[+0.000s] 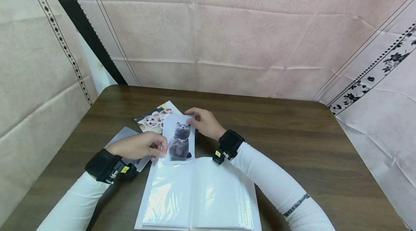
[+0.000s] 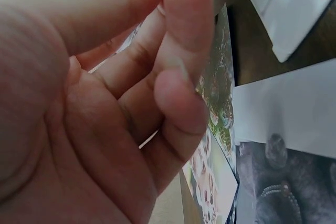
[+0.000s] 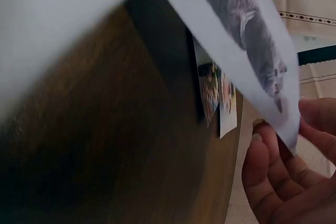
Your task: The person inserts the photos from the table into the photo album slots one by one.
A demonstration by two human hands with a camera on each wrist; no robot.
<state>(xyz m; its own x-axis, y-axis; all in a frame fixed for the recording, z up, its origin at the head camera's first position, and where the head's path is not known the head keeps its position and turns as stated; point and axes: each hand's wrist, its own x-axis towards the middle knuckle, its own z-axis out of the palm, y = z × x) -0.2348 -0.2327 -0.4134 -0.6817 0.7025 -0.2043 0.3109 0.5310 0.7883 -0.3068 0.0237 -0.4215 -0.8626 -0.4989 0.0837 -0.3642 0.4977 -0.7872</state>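
A photo of a grey cat (image 1: pixel 179 142) is held up at the top of an opened photo album (image 1: pixel 224 195), its lower edge overlapping the left clear-pocket page. My right hand (image 1: pixel 207 124) pinches the photo's upper right corner between thumb and fingers, as the right wrist view also shows. At the photo's lower left edge, my left hand (image 1: pixel 143 146) has its fingers curled, thumb and fingertips right at that edge. In the left wrist view the curled fingers hide their own contact, while the cat's beaded collar (image 2: pixel 283 195) shows beyond them.
Another photo with light-coloured animals (image 1: pixel 152 119) lies behind the cat photo, to its left. A grey-blue picture (image 1: pixel 125 134) is partly under the left hand. The brown wooden table (image 1: pixel 292 144) backs onto pale patterned cloth (image 1: pixel 227 43).
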